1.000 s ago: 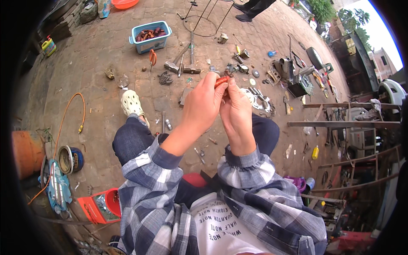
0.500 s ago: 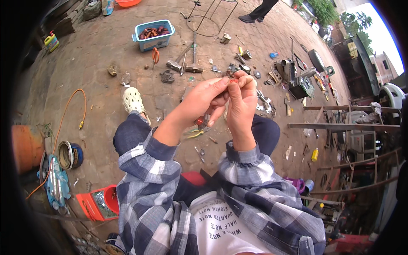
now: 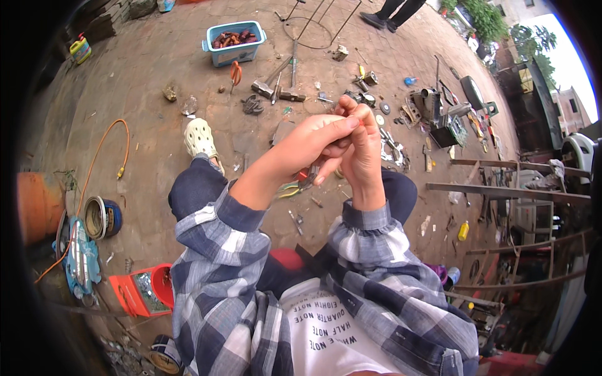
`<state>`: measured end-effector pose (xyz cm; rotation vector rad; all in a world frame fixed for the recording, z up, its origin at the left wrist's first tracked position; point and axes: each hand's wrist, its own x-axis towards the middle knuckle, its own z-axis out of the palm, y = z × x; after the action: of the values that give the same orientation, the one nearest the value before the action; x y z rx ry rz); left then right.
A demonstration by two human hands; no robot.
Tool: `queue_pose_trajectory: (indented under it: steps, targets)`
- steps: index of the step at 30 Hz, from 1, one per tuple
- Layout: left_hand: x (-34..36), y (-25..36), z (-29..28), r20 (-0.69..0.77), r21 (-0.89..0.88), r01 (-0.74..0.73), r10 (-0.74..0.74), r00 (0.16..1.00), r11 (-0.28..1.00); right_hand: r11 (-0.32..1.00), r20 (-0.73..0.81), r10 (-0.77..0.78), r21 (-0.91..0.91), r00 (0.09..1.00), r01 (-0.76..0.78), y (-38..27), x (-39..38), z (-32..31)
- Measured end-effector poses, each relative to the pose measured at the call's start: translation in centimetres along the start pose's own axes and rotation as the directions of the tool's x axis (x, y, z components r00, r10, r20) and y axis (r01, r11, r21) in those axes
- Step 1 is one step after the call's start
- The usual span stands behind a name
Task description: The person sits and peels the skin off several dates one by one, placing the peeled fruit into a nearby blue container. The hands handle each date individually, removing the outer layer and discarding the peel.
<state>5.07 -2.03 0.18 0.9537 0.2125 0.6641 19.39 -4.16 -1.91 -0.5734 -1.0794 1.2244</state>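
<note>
An open-air metalwork yard on a brick-paved ground [image 3: 150, 81]. Hammers [image 3: 276, 88] lie at twelve o'clock beside a blue tub [image 3: 235, 42] of rusty parts, loose tools and discs [image 3: 433, 106] scatter at two o'clock, and welded steel frames [image 3: 508, 188] stand at three o'clock.

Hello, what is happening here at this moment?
A person in a checked shirt sits outdoors on a brick floor, both hands raised and pressed together. The left hand and right hand close their fingertips on something small; the fingers hide it, so I cannot tell what it is. Pliers with green-yellow handles show just below the left hand. Farther off lie hammers, orange scissors and a blue tub of brown parts.
</note>
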Motion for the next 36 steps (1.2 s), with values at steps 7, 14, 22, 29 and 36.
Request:
queue_pose_trajectory:
  steps: [7, 14, 22, 29, 36]
  targets:
    - [0.8, -0.8, -1.0, -0.333, -0.123, -0.192, 0.141, 0.932, 0.974, 0.867, -0.261, -0.145, -0.498, 0.954, -0.004, -1.4, -1.0, 2.2]
    - [1.1, -1.4, -2.2, -0.575, -0.187, -0.266, 0.114, 0.810, 0.946, 0.317, 0.401, -0.068, -0.859, 0.914, 0.401, -2.5, -1.4, 4.0]
    - [1.2, -1.2, -2.0, -0.687, -0.318, -0.360, 0.049, 0.725, 0.877, 0.881, 0.152, 0.168, -0.467, 0.974, -0.079, -0.7, 0.2, 0.3]
    - [1.1, -1.9, -3.3, -0.816, -0.348, -0.447, -0.031, 0.578, 0.824, 0.866, -0.117, 0.479, -0.100, 0.870, -0.490, 2.2, -0.5, 0.5]
    - [1.1, -2.4, -3.7, -0.903, -0.103, -0.473, 0.117, 0.413, 0.875, 0.858, -0.133, 0.435, -0.238, 0.891, -0.455, 3.2, -0.4, 0.7]
